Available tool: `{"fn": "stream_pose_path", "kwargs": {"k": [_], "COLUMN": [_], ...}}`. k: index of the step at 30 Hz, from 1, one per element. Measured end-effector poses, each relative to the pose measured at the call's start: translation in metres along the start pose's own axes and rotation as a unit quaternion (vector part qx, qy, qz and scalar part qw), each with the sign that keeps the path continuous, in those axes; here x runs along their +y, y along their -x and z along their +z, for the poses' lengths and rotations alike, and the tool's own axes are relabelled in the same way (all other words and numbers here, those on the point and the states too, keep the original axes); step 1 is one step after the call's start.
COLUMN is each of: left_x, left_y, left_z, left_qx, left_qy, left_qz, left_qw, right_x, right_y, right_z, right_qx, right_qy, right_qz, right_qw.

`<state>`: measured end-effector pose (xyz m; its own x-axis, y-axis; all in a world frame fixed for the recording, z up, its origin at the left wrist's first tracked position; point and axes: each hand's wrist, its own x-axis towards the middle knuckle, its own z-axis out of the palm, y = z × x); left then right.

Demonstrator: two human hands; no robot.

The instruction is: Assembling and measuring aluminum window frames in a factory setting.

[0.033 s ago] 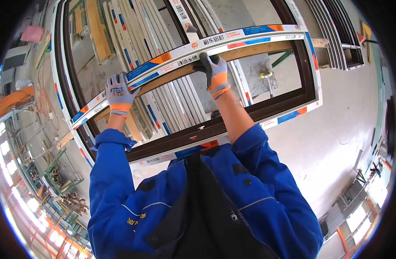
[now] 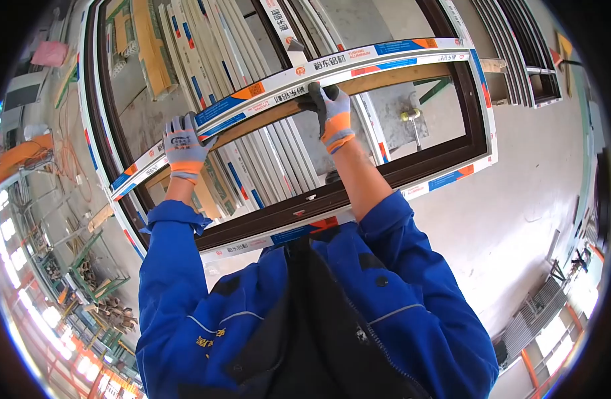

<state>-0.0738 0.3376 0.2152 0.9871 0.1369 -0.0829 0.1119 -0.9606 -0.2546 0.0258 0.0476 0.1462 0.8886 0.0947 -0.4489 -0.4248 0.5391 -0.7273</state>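
A large dark brown window frame [image 2: 412,174], its faces covered in white, blue and orange film, lies across in front of my waist. A film-covered crossbar [image 2: 279,90] spans it from side to side. My left hand [image 2: 183,147], in a grey and orange glove, is wrapped over the crossbar left of its middle. Right of the middle, my right hand [image 2: 332,114] grips the same bar from its near edge; part of its fingers is hidden beneath. A shorter mullion [image 2: 279,20] meets the crossbar's far side.
Below the frame, several long white profiles [image 2: 269,156] lie side by side, with a cardboard-coloured length [image 2: 146,40] near them. A wooden strip [image 2: 385,78] runs under the crossbar. Dark stacked frames [image 2: 518,53] stand at the far right, and green racks [image 2: 92,266] at the left.
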Motion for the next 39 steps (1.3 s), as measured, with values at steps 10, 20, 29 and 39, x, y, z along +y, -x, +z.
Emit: {"fn": "stream_pose_path", "kwargs": {"k": [10,20,29,39], "left_x": [0.063,0.082,0.070,0.001], "left_y": [-0.018,-0.013,0.113,0.386], "left_z": [-0.034,-0.022,-0.069,-0.072], "left_qx": [0.045,0.052,0.121,0.341], "left_qy": [0.091,0.067,0.223,0.114], "left_qz": [0.056,0.029,-0.018,-0.229], "left_qw": [0.993,0.996,0.967,0.905], "right_x": [-0.004,0.007,-0.080,0.029], "right_y": [0.007,0.003,0.094,0.246], "right_z": [0.027,-0.014,-0.042,0.082], "right_qx": [0.112,-0.093,-0.223,-0.443], "right_qy": [-0.003,-0.039,0.151,0.154], "right_qz": [0.007,0.064,-0.078,-0.104], "right_qw": [0.994,0.993,0.960,0.877]}}
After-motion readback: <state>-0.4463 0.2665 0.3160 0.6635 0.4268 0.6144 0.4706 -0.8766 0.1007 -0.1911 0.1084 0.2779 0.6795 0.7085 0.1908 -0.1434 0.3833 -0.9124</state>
